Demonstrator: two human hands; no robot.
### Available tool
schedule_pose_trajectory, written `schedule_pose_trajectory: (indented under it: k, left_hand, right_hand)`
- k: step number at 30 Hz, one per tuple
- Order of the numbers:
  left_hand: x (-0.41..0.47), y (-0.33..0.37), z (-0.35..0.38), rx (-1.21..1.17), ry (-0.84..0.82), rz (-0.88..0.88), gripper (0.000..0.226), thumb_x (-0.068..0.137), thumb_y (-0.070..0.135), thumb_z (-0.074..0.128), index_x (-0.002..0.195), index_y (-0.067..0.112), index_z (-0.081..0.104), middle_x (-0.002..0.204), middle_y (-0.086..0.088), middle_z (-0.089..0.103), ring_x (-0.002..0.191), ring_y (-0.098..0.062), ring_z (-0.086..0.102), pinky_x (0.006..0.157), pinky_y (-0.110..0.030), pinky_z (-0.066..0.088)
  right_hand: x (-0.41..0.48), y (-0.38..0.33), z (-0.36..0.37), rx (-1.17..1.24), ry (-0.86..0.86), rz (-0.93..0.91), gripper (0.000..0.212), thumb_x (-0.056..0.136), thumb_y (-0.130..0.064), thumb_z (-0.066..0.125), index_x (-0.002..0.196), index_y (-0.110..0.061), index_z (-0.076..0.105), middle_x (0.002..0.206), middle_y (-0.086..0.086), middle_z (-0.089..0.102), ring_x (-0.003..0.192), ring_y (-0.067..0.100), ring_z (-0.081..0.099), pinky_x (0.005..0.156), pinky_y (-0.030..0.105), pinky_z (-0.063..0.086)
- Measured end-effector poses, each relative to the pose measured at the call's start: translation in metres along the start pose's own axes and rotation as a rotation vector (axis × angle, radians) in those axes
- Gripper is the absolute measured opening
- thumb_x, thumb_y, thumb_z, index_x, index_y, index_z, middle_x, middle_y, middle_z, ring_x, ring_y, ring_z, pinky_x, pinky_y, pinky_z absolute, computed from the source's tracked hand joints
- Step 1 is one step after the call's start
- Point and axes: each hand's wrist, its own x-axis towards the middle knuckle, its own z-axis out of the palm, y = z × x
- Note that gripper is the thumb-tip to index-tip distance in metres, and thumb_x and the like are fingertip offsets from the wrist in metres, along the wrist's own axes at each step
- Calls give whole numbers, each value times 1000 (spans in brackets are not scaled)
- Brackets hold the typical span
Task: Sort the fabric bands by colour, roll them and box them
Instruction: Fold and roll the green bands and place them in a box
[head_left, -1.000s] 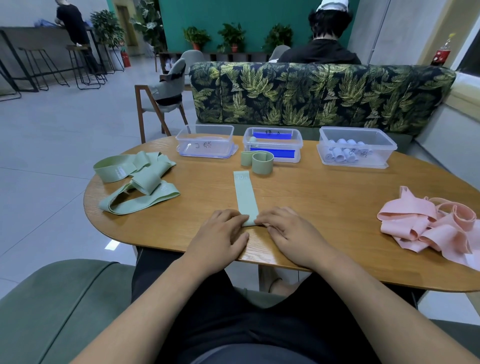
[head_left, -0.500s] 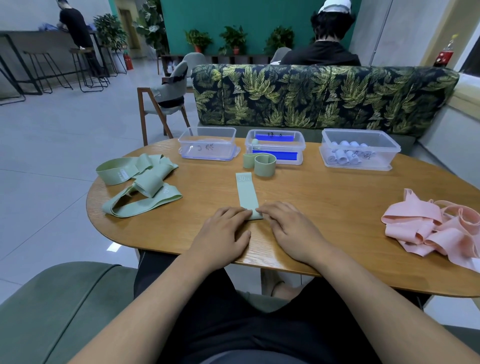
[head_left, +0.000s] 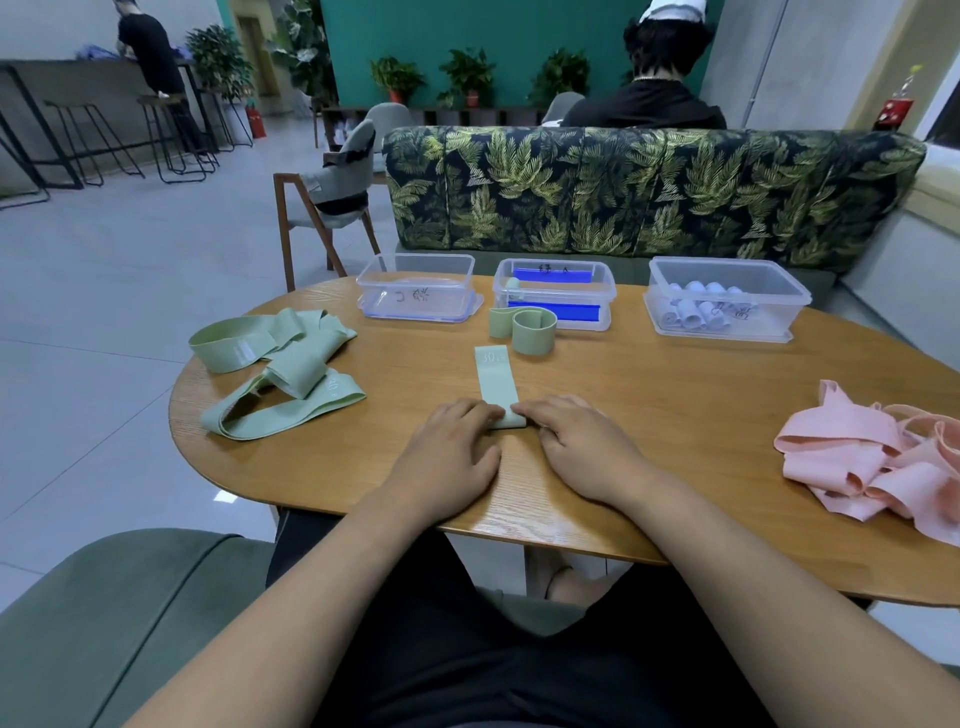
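Left hand (head_left: 447, 457) and right hand (head_left: 587, 452), fingers flat, press one green band (head_left: 496, 379) at its rolled end; three boxes (head_left: 554, 266) behind.

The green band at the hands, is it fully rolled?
No, most of the green band lies flat on the table.
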Motion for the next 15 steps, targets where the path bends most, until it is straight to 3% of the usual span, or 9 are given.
schedule_pose_trajectory:
  k: [3, 7, 9, 12, 15]
  left_hand:
    - [8, -2, 1, 44, -11, -18, 55, 96, 44, 51, 149, 29, 53, 147, 9, 54, 135, -18, 45, 113, -45, 42]
    - [19, -4, -1, 80, -36, -44, 55, 99, 40, 54, 153, 31, 50, 150, 9, 53, 141, -18, 41, 115, -42, 38]
    - [24, -4, -3, 80, -46, -58, 57, 99, 39, 54, 155, 30, 48, 152, 8, 51, 142, -17, 39, 116, -41, 36]
    - [25, -6, -3, 43, -11, -50, 59, 98, 37, 56, 155, 27, 47, 154, 6, 47, 142, -19, 39, 117, -44, 38]
    - [24, -8, 0, 5, 43, 4, 44, 95, 32, 57, 138, 29, 57, 139, 10, 51, 129, -19, 46, 107, -47, 47]
  right_hand:
    - [3, -1, 1, 24, 42, 11, 51, 103, -17, 47, 149, -39, 53, 150, -19, 54, 141, 10, 41, 117, 43, 36]
    - [5, 5, 7, 63, 118, -45, 33, 106, -20, 50, 128, -40, 62, 136, -25, 58, 131, 8, 49, 111, 44, 43]
    - [10, 6, 5, 51, 112, -42, 31, 108, -23, 48, 128, -40, 63, 134, -25, 60, 129, 9, 52, 110, 45, 44]
    - [19, 4, -1, 39, 61, -9, 41, 106, -19, 47, 138, -40, 62, 140, -21, 61, 131, 12, 51, 113, 42, 41]
    - [27, 3, -4, 8, 24, 23, 51, 102, -14, 46, 144, -40, 59, 144, -19, 59, 134, 14, 49, 114, 41, 39]
